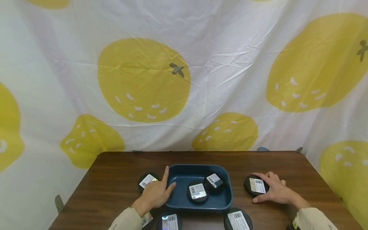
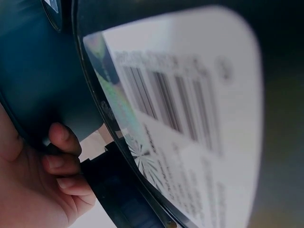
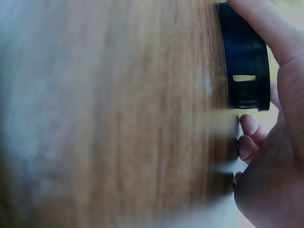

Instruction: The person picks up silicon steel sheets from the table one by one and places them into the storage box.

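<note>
A dark blue tray [image 1: 178, 207] stands mid-table, with two black round cases bearing barcode labels inside: one [image 1: 197, 192] near the middle, the other [image 1: 214, 181] at the right wall. My left hand [image 1: 153, 195] is at the tray's left rim, index finger along the outside and thumb over the edge. In the left wrist view its other fingers [image 2: 66, 164] are curled beside the tray wall. Right of the tray, my right hand [image 1: 277, 190] holds another round case [image 1: 256, 185] between thumb and index finger. That case [image 3: 247, 61] shows a slot in its side, against the wooden table.
More labelled round cases lie around the tray: one [image 1: 147, 180] left of it, others [image 1: 169, 222] [image 1: 238, 220] along its front. A partly hidden one [image 1: 147, 219] is under my left wrist. A lemon-print curtain [image 1: 184, 95] hangs behind the brown table [image 1: 120, 166].
</note>
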